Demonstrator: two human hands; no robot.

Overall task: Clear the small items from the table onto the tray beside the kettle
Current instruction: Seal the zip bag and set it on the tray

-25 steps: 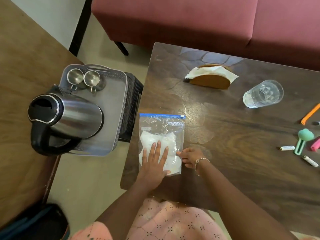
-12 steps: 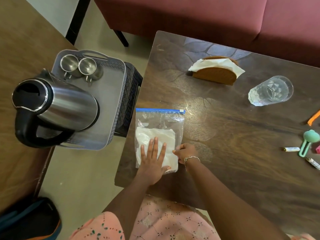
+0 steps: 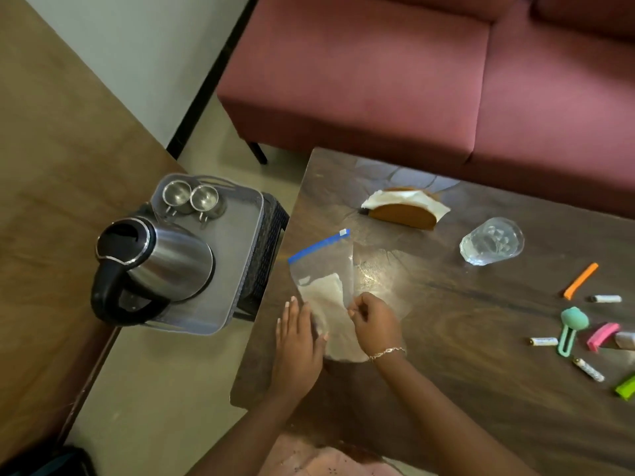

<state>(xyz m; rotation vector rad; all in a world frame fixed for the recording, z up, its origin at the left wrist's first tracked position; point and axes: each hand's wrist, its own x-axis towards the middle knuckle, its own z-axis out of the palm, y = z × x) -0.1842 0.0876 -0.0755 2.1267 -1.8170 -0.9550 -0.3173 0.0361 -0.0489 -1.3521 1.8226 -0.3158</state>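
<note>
A clear zip bag [image 3: 323,269] with a blue seal and white tissue inside is lifted off the dark table [image 3: 446,389], tilted with its seal up and left. My right hand [image 3: 376,324] pinches the bag's right edge. My left hand [image 3: 297,341] lies with straight fingers against the bag's lower left side. The grey tray [image 3: 240,269] stands left of the table on a black basket, with a steel kettle [image 3: 154,266] and two small steel cups [image 3: 190,197] on it.
Small items lie at the table's right: an orange clip [image 3: 580,280], a teal sponge holder [image 3: 572,326], a pink clip [image 3: 603,334], a green clip [image 3: 627,386], several batteries [image 3: 543,341]. A glass [image 3: 491,240] and a napkin holder [image 3: 405,207] stand behind. A maroon sofa [image 3: 412,80] runs along the back.
The bag lay flat under my left palm; now its sealed end is raised and tilted, held by my right hand. The view has swung left and back.
</note>
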